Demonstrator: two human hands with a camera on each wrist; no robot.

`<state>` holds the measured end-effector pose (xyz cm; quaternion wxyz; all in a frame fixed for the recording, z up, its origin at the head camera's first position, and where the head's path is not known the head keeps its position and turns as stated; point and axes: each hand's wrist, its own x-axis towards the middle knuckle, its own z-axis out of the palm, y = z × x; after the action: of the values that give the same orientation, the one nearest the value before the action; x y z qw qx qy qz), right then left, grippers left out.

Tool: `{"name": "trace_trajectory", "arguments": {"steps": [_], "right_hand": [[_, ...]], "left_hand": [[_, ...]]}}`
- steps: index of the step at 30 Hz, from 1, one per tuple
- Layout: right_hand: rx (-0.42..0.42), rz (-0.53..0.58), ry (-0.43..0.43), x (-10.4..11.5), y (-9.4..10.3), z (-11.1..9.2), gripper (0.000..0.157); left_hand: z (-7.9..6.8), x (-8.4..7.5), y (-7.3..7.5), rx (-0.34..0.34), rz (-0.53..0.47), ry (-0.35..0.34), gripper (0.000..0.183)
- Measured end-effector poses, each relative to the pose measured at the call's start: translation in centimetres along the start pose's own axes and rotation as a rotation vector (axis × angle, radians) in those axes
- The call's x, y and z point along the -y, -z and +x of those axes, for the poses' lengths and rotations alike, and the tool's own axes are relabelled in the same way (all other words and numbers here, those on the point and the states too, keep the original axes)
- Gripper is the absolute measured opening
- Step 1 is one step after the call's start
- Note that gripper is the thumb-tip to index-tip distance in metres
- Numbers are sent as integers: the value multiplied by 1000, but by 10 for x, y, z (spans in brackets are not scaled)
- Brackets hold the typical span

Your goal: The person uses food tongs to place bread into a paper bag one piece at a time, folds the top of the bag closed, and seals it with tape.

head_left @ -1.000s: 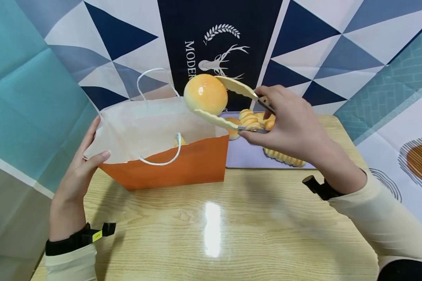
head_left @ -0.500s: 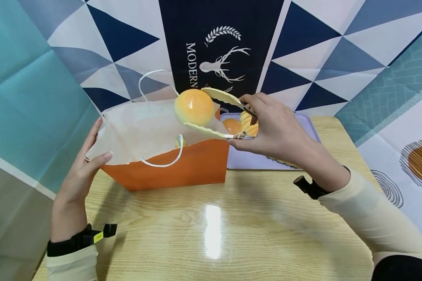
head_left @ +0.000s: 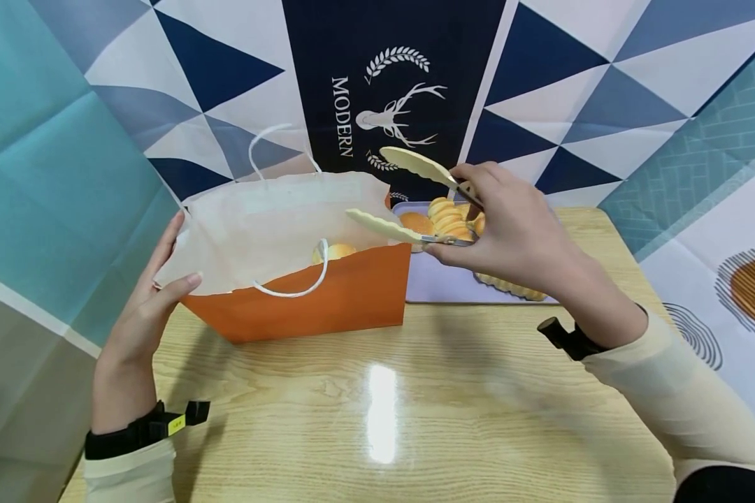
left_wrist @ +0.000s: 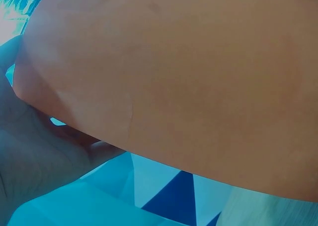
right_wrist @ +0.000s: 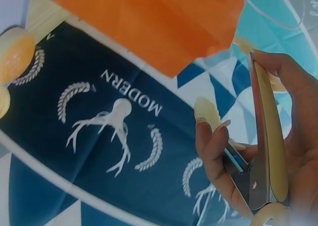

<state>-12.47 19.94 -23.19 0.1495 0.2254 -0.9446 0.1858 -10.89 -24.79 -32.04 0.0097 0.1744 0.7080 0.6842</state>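
Note:
An orange paper bag with a white inside and white cord handles stands tilted on the table, its mouth facing up. My left hand grips its left rim, thumb on the inside and fingers behind the edge. Cream-tipped metal tongs are in my right hand, their arms spread, with nothing between the tips. The tips hover over the bag's right end. Inside the bag, a golden bun shows just above the front rim, mostly hidden by it. In the right wrist view, fingers and thumb wrap the tongs' handle.
Right of the bag lies a lavender tray bearing a round bun, a twisted bread and a ridged loaf. A patterned cloth hangs close behind the wooden table.
The glossy bun held in the tongs moved left and down, then left the tongs and dropped into the bag. The tongs drew back slightly right. My left hand stayed on the rim.

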Motion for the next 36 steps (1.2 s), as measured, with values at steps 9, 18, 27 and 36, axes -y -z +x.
{"name": "trace_trajectory", "arguments": {"steps": [9,18,27,36], "right_hand": [[-11,-16,-130,-37,11,-24,91],[-1,-95,-224,-84,3,-61,82],[92,-112,-305,-129,-19,-108,92],[112,-116,-364,-158,-36,-146,82]], "left_hand": [[0,-2,-1,-5,8,-8,76],[-1,-3,-2,3,11,-3,76],[-1,-4,-2,8,16,5,75],[-2,-2,-4,0,28,9,75]]}}
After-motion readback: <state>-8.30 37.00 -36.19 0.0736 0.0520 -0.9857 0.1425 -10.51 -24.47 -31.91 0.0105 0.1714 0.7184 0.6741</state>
